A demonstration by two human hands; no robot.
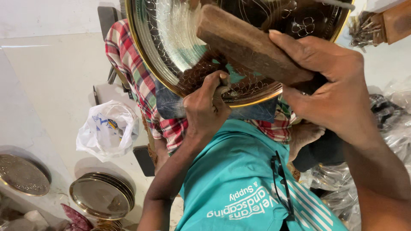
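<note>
From the head camera, the big round metal plate (180, 47) lies on the person's lap, over a checked cloth (128, 60), so it has a soft bed and does not slide. Its gold rim is turned toward the body, which brings the edge being worked close to both hands.

The left hand (205, 109) is closed in a fist around a thin metal punch (223, 83). The punch stands about upright, and its tip seems to touch the patterned band just inside the rim. The fist rests at the plate's edge, I think to keep the punch steady.

The right hand (334, 85) is clamped on the lower end of a thick wooden mallet (252, 45). The mallet is raised above and to the right of the left hand, and its far end points over the plate. The two hands are apart, with the mallet between them.

To the left of the left hand, on the pale floor, lies a white plastic bag (107, 128). Below it is a stack of plates (102, 196), and further left one more single plate (23, 174). Behind the right hand, some clear plastic wrapping (396, 124) is piled.
</note>
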